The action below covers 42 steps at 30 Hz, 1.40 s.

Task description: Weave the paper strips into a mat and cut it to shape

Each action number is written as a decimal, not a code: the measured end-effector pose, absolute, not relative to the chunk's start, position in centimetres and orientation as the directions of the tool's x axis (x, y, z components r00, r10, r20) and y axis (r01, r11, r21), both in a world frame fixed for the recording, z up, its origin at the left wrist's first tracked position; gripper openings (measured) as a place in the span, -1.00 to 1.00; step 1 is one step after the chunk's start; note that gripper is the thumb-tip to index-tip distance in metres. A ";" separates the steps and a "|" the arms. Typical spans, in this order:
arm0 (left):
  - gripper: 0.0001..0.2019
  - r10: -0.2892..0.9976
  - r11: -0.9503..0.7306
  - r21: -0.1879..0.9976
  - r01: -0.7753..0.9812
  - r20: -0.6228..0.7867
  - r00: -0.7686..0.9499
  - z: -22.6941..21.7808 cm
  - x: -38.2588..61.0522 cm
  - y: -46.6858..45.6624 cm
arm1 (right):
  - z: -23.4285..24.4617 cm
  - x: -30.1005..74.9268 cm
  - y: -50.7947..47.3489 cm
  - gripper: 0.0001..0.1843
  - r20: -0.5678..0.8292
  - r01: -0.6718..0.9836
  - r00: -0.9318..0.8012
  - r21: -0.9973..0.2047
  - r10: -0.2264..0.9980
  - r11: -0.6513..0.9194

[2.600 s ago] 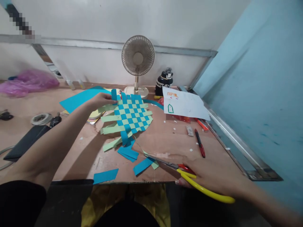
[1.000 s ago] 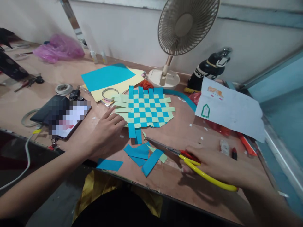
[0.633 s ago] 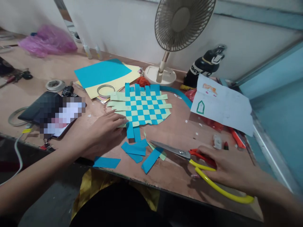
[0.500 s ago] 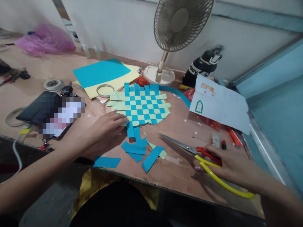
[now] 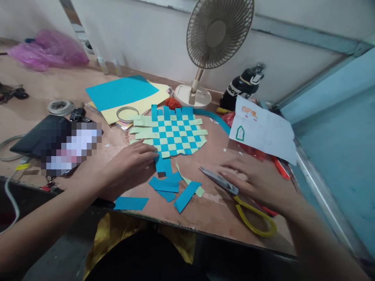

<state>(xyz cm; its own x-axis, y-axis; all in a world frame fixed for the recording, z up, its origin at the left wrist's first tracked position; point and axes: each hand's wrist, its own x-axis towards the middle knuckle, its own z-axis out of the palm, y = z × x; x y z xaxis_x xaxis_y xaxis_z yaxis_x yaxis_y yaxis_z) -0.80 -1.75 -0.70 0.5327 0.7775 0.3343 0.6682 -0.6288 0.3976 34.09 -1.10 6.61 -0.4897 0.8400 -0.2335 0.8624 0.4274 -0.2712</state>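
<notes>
Blue and pale green paper strips cross in a tight checkerboard to make the woven paper mat point(image 5: 171, 132), which lies flat on the wooden tabletop point(image 5: 213, 156), just in front of the fan's round base point(image 5: 193, 97). Expect it to weigh almost nothing and to have little stiffness. The weave seems held only by friction, so the loose ends along its edges could slide out if tugged. Take hold of it across the dense centre with a flat palm, or pinch several crossings together, and leave the free ends alone, especially the two blue strip ends point(image 5: 163, 166) hanging off the lower edge.

Your left hand point(image 5: 129, 168) rests at the mat's lower left edge, fingers together and extended, pressing down lightly and pinching nothing. That forearm comes in low from the lower left, with the wrist near the table's front edge. Your right hand point(image 5: 252, 183) is blurred above the scissors point(image 5: 219, 183), its fingers seemingly spread; whether it grips them cannot be told from this blur. Their yellow handle loops point(image 5: 254, 218) lie beneath it, and the blades point toward the blue paper offcuts point(image 5: 166, 185) scattered below the mat.
</notes>
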 end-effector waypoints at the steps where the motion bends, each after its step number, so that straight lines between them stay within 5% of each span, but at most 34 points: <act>1: -0.79 0.776 -0.630 0.399 0.666 0.342 0.530 -0.9 -0.8 -1.8 | 6.0 32.2 -0.3 -0.50 -0.178 0.821 -0.562 -0.232 0.808 0.521; 5: -0.80 0.755 -0.655 0.388 0.648 0.355 0.551 -1.6 -1.5 -1.5 | 2.4 26.4 2.3 -0.36 -0.175 0.731 -0.681 -0.122 0.711 0.671; 9: -0.78 0.752 -0.658 0.377 0.652 0.372 0.544 -2.3 -2.2 -1.0 | -0.3 25.0 2.9 -0.19 -0.221 0.697 -0.714 -0.134 0.664 0.704; 13: -0.76 0.761 -0.648 0.343 0.680 0.329 0.559 -2.9 -2.5 -0.8 | -0.5 25.7 2.8 -0.25 -0.162 0.702 -0.712 -0.191 0.684 0.686; 18: -0.78 0.776 -0.629 0.280 0.725 0.278 0.566 -2.5 -2.0 -1.1 | 0.6 26.4 2.7 -0.57 0.054 0.715 -0.664 -0.244 0.746 0.655; 25: -0.76 0.808 -0.579 0.219 0.785 0.282 0.517 -2.5 -1.7 -1.4 | 1.1 26.6 2.0 -0.66 -0.013 0.668 -0.719 -0.289 0.695 0.686; 42: -0.69 0.906 -0.418 0.413 0.809 0.255 0.338 -2.9 -2.0 -0.4 | -0.5 25.9 1.7 -0.68 0.113 0.704 -0.678 -0.185 0.727 0.686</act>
